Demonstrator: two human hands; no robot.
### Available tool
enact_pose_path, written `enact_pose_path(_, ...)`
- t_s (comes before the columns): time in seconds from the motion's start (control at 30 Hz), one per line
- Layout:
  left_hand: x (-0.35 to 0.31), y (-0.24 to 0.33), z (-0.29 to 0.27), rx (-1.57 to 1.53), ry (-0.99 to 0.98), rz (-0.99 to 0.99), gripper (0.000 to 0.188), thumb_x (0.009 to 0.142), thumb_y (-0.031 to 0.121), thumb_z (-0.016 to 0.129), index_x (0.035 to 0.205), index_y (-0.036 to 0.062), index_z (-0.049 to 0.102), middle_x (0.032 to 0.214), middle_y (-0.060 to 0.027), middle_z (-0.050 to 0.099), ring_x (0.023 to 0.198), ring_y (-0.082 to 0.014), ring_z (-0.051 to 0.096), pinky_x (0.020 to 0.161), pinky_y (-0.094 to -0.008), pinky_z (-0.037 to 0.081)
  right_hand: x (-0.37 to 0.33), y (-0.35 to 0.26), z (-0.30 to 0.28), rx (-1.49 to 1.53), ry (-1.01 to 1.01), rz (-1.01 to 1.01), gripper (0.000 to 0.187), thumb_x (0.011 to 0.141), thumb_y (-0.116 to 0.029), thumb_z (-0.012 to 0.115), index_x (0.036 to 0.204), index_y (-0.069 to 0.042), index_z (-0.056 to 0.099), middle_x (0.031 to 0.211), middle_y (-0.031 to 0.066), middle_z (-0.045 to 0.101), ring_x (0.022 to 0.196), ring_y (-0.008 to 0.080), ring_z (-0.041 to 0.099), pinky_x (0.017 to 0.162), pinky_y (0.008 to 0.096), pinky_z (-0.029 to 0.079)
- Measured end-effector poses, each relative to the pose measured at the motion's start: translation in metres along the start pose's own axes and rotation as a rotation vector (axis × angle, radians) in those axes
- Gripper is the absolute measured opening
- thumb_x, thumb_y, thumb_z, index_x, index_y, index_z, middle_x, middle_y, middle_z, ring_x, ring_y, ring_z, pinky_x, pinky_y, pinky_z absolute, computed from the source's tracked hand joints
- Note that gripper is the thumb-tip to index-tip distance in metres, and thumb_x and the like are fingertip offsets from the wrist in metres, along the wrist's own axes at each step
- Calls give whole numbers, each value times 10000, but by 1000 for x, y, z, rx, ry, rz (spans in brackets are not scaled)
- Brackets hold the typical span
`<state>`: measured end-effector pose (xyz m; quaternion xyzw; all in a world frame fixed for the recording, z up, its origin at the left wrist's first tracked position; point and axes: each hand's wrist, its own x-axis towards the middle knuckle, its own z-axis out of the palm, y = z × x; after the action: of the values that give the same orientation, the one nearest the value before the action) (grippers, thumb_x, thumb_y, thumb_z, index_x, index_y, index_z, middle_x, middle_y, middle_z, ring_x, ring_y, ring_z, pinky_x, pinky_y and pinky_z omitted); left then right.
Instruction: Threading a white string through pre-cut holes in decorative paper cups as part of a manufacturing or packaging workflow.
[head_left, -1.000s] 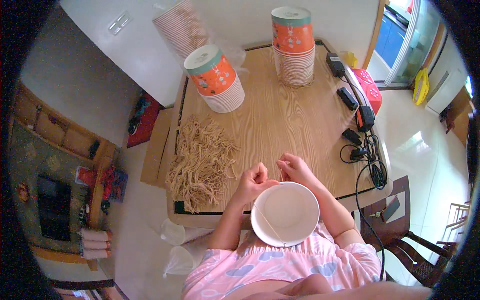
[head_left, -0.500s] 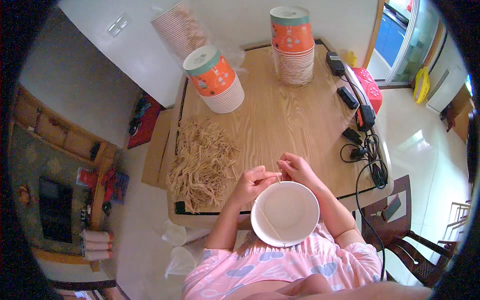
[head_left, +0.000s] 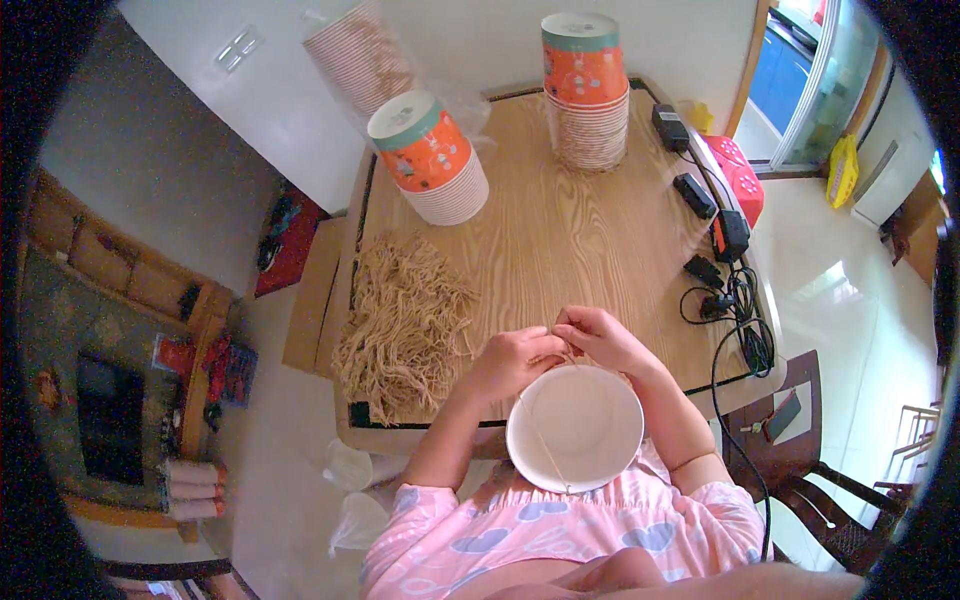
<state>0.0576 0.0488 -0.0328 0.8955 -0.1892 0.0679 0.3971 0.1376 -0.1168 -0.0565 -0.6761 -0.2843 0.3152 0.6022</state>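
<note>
A white paper bucket (head_left: pixel 580 430) rests against my lap at the table's front edge, its open mouth facing up. Thin tan twine (head_left: pixel 545 448) runs across its inside from the near rim to the far rim. At the far rim my left hand (head_left: pixel 520 358) pinches the twine, fingers curled. My right hand (head_left: pixel 597 340) meets it there, its fingers closed on the twine as well; the exact spot between the fingertips is hidden. Left of my hands, a heap of cut tan twine lengths (head_left: pixel 405 325) lies on the table.
Two stacks of orange and teal paper buckets, the left stack (head_left: pixel 430 160) and the right stack (head_left: pixel 585 90), stand upside down on the wooden table (head_left: pixel 530 240). More buckets in clear plastic (head_left: pixel 360 60) lean behind. Black adapters and a coiled cable (head_left: pixel 750 320) line the right edge.
The bucket has shifted slightly to the right. My left hand has moved right and closer to my right hand, and the fingers of both now overlap at the far rim.
</note>
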Motion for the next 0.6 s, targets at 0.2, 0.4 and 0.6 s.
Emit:
enact_pose_path(0.2, -5, -11, 5, -281, -12, -118, 64, 798, 94, 618, 845, 57, 594, 755, -24, 585, 679, -109, 588, 593, -242, 469, -12, -17, -5, -115, -5, -77, 95, 856, -63, 523, 811, 16, 554, 701, 32, 546, 656, 96, 519, 582, 235, 435)
enact_pose_path(0.4, -8, -7, 7, -943, -74, -426, 64, 833, 79, 575, 879, 47, 545, 787, 25, 570, 715, -40, 544, 628, -195, 459, -23, -22, -8, -94, -2, -69, 85, 823, -82, 580, 845, 0, 585, 736, 54, 600, 696, 122, 571, 610, 246, 454)
enact_pose_path(0.6, -5, 0, 1, -1170, -66, -578, 90, 833, 118, 577, 893, 56, 549, 730, 42, 546, 651, -34, 523, 588, -185, 437, -31, -41, -8, -320, 76, -50, 101, 790, -107, 624, 848, -26, 604, 723, 71, 615, 697, 139, 591, 609, 276, 462)
